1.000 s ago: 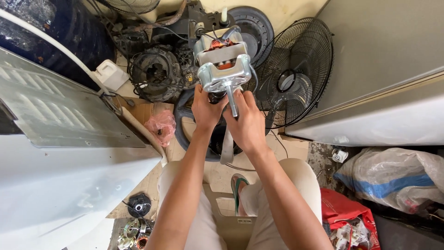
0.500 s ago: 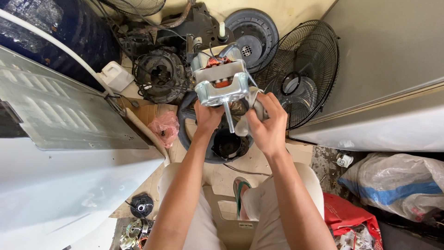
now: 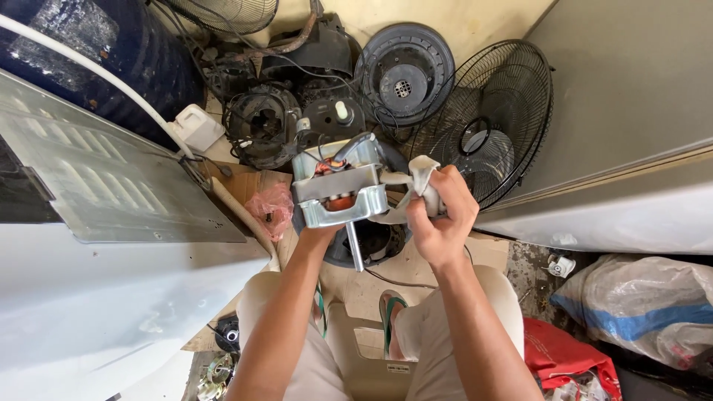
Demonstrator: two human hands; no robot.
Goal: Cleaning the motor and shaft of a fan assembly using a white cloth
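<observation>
One fan motor (image 3: 338,186) gripped from below by the left hand (image 3: 318,236); right hand (image 3: 440,217) fingers (image 3: 420,215) closed around one white cloth (image 3: 416,187).

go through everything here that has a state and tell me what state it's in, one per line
Motor: held up in the left hand, shaft pointing down, windings exposed.
Cloth: bunched in the right hand, touching the motor's side.
Fan guard: detached, leaning against the grey panel.
Round fan housing: off its fan, lying on the floor.
Pink bag: crumpled on the floor.
</observation>
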